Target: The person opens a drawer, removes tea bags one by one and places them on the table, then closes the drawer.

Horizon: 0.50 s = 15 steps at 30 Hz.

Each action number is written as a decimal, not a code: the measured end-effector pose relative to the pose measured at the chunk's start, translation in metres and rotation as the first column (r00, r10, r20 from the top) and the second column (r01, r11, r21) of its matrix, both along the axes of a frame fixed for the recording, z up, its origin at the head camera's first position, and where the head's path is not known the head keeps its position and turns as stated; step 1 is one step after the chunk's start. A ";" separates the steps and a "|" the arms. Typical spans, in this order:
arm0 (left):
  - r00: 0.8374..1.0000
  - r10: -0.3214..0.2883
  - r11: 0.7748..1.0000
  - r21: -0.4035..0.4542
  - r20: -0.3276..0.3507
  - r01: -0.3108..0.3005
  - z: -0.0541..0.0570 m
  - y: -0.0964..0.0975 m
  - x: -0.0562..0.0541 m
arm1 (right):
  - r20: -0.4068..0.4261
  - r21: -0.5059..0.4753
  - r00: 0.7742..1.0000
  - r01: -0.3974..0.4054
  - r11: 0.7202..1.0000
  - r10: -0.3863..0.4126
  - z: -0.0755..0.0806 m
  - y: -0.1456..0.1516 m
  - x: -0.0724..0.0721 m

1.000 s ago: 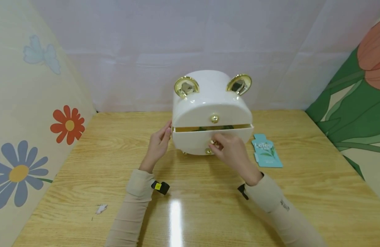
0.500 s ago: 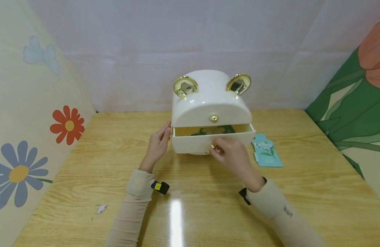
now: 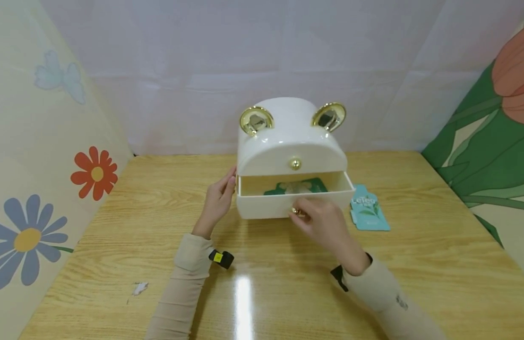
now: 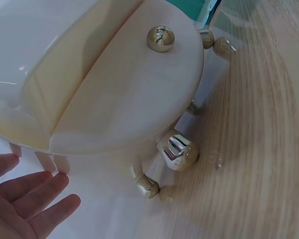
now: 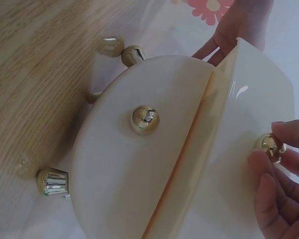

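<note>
On a wooden table (image 3: pixel 117 264) against a pale curtain stands a glossy white box (image 3: pixel 292 141), its drawer (image 3: pixel 287 205) partly out. Smooth, light-looking plastic, best drawn by the gold knob (image 5: pixel 270 144), which the right hand (image 3: pixel 325 222) pinches. The left hand (image 3: pixel 217 200), fingers straight, braces the box's side.

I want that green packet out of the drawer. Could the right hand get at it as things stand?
Probably yes, once it lets go: the right hand pinches the drawer knob, the drawer stands pulled out, and the green packet lies uncovered just behind its front.
</note>
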<state>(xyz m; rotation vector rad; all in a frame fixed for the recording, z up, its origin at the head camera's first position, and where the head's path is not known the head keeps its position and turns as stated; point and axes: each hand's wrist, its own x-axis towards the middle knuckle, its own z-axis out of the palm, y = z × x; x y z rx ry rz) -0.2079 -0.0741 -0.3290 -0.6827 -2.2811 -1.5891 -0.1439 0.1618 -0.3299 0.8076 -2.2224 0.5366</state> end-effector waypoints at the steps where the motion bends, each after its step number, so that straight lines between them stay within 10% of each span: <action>1: 1.000 0.001 1.000 -0.002 0.001 -0.001 0.000 0.000 0.000 | 0.001 0.001 1.000 0.001 1.000 -0.001 0.000 0.000 0.001; 15: 1.000 0.006 1.000 0.014 0.002 -0.006 0.000 0.000 0.001 | 0.007 0.009 1.000 -0.001 1.000 0.001 0.001 -0.001 0.013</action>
